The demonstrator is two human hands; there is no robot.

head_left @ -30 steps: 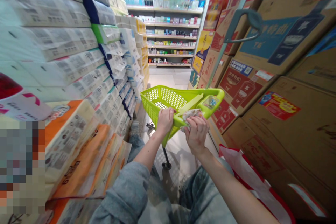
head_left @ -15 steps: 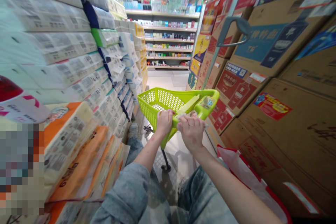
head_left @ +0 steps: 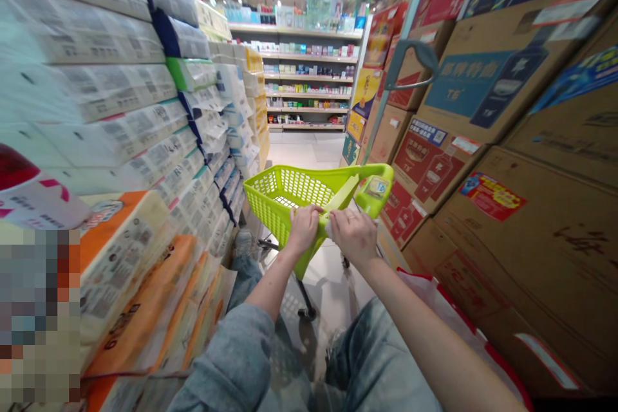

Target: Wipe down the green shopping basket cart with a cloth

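A lime-green plastic shopping cart [head_left: 270, 203] stands in front of me, its perforated basket holding nothing that I can make out. My left hand [head_left: 304, 228] is closed around the near edge of the cart. Close beside it, my right hand [head_left: 355, 232] is closed over the cart's edge on a crumpled white tissue [head_left: 329, 228], mostly hidden under the fingers. A label panel [head_left: 375, 187] shows on the cart's green frame just beyond my right hand.
Stacked tissue packs [head_left: 130, 93] line the left, with orange packs [head_left: 140, 309] nearer. Cardboard cartons [head_left: 483, 206] rise on the right, beside a grey-handled pole [head_left: 398, 64] and a red-edged white bag [head_left: 434, 309]. Shelves of goods [head_left: 306, 77] close the aisle's far end.
The cart has shifted slightly left and turned a little. My right hand has curled more over the tissue, which shows less. My left hand keeps its hold.
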